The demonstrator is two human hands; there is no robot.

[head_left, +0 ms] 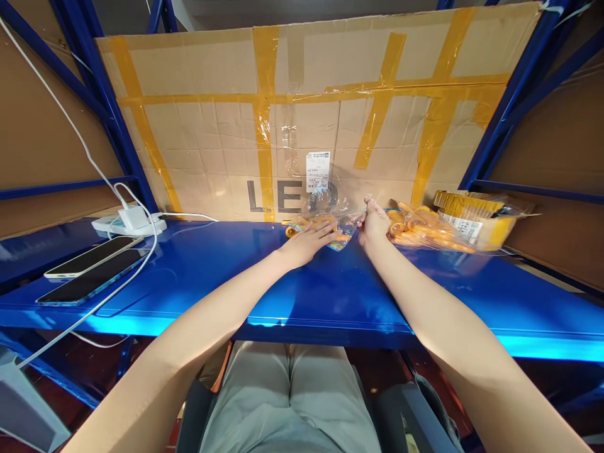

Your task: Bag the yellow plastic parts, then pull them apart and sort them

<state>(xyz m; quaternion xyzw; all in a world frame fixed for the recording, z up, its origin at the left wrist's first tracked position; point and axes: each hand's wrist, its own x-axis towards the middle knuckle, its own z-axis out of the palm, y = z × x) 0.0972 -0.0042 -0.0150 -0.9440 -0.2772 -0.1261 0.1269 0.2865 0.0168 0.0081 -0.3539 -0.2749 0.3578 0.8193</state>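
A clear plastic bag [343, 209] with orange pieces in its lower part lies near the middle of the blue shelf, against the cardboard. My left hand [309, 241] rests flat on the bag's filled part, fingers stretched out over the orange pieces. At the bag's right side, my right hand [374, 221] is closed, pinching the loose plastic. An orange round piece [291, 232] shows just left of my left fingers. Right beside my right hand lies a second clear bag of orange pieces [425, 231]. What exactly the orange pieces are, I cannot tell.
A yellow container [495, 229] in clear wrap with a white label stands at the right. Two phones [89, 274] lie at the left near a white power strip [101, 225] with a charger and cable. Taped cardboard [212, 138] closes off the back between blue posts.
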